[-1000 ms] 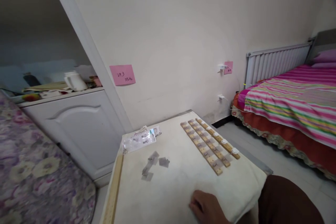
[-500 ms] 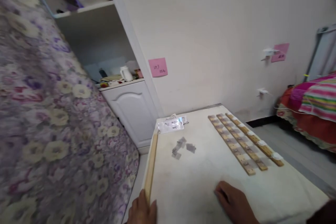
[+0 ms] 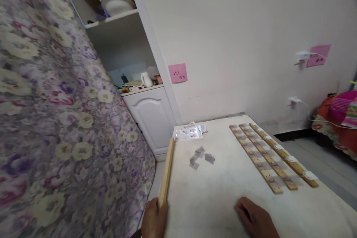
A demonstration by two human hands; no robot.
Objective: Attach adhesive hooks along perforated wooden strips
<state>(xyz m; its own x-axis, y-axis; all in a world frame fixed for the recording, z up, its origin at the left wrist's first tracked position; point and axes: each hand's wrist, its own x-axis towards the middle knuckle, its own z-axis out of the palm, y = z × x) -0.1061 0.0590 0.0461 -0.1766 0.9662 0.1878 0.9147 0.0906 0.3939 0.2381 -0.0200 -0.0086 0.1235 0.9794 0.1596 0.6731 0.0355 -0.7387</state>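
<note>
My left hand (image 3: 153,218) grips the near end of a long wooden strip (image 3: 167,173) that lies along the left edge of the white table (image 3: 220,193). My right hand (image 3: 255,220) rests on the tabletop near the front, fingers curled with the knuckles up, and nothing shows in it. Three wooden strips (image 3: 267,160) studded with small metal and white parts lie side by side at the right. Several small clear bags (image 3: 200,157) lie in the middle, and a larger clear packet (image 3: 188,133) sits at the far left corner.
A purple floral cloth (image 3: 55,119) fills the left. Behind the table stand a white cabinet (image 3: 152,115) with shelves and a wall with a pink note (image 3: 177,73) and sockets. A striped bed (image 3: 340,119) is at the far right.
The view has swung left, so the floral cloth now fills the left side. My left hand came into view and took hold of the strip's near end. My right hand stayed on the table.
</note>
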